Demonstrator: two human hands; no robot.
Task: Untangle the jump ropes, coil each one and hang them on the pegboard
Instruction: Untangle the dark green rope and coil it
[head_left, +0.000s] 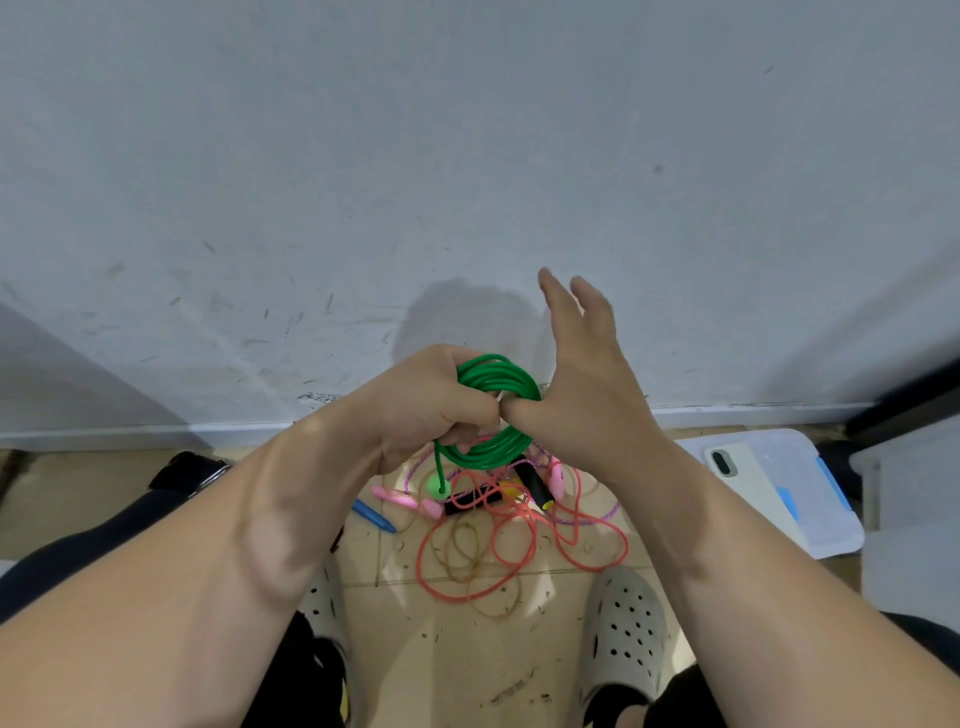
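- Head view, frame centre: left hand (431, 410) grips green jump rope (498, 374), already coiled, fingers curled tight round the loops.
- Right hand (587, 384) just beside it, fingers straight and slightly apart pointing up, thumb touching the coil.
- Green handle (438, 487) dangles below the coil.
- Lower centre, on floor: tangled red rope (524, 561), pink handles (400, 499), black handle (535, 486), blue handle (374, 515).
- Right edge: phone (737, 473) on white lid (810, 467).
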